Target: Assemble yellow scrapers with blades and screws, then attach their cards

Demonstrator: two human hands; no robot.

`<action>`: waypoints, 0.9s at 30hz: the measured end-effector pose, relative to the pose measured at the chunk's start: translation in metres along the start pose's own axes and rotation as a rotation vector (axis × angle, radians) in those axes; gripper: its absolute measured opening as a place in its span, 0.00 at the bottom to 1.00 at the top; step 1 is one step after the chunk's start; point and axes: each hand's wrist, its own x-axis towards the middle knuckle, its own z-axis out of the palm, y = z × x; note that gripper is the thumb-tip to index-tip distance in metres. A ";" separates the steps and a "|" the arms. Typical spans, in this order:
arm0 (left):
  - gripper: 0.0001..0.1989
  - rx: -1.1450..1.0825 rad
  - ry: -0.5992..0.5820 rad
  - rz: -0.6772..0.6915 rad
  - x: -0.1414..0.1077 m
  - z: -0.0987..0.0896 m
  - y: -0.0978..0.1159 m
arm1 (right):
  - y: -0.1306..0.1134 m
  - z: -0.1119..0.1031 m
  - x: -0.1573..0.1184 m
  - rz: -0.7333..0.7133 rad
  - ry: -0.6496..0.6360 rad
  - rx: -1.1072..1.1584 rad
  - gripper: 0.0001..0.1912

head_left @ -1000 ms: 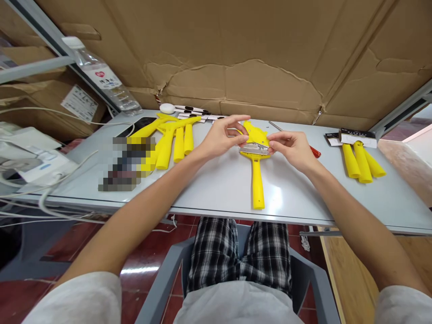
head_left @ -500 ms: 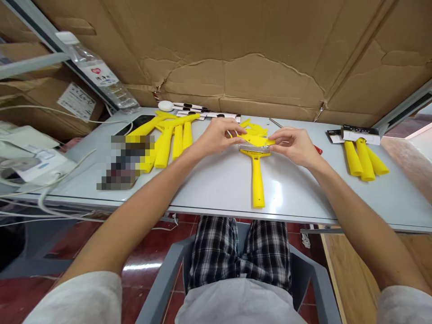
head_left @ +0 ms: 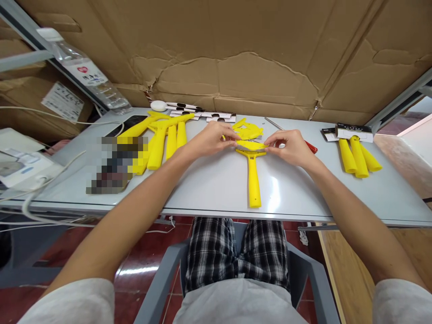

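Between my two hands is a small flat yellow plate (head_left: 251, 145), pinched at its left end by my left hand (head_left: 216, 138) and at its right end by my right hand (head_left: 290, 145). It lies over the head of a yellow scraper handle (head_left: 254, 182), whose grip points toward me on the table. A thin metallic strip shows at the scraper head, partly covered by the plate. Just behind my fingers rests a pile of yellow plates (head_left: 249, 131).
Several yellow handles (head_left: 157, 150) lie at the left beside a phone (head_left: 135, 120). A red-handled screwdriver (head_left: 311, 147) lies behind my right hand. Yellow handles with black-and-white cards (head_left: 355, 132) are at the right. A plastic bottle (head_left: 86, 72) leans at the back left.
The yellow plate has come down slightly over the scraper head, covering more of the metallic strip. The whole view has shifted a little, and more of the red screwdriver handle shows.
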 end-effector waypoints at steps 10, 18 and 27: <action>0.09 0.044 -0.054 -0.016 0.000 0.000 -0.003 | 0.002 0.003 -0.002 0.009 -0.027 -0.090 0.05; 0.09 0.083 -0.094 -0.020 0.000 0.001 -0.002 | -0.001 0.003 -0.002 0.038 -0.065 -0.082 0.07; 0.11 0.114 -0.138 -0.032 -0.001 -0.001 0.004 | -0.002 0.002 -0.002 0.053 -0.090 -0.103 0.07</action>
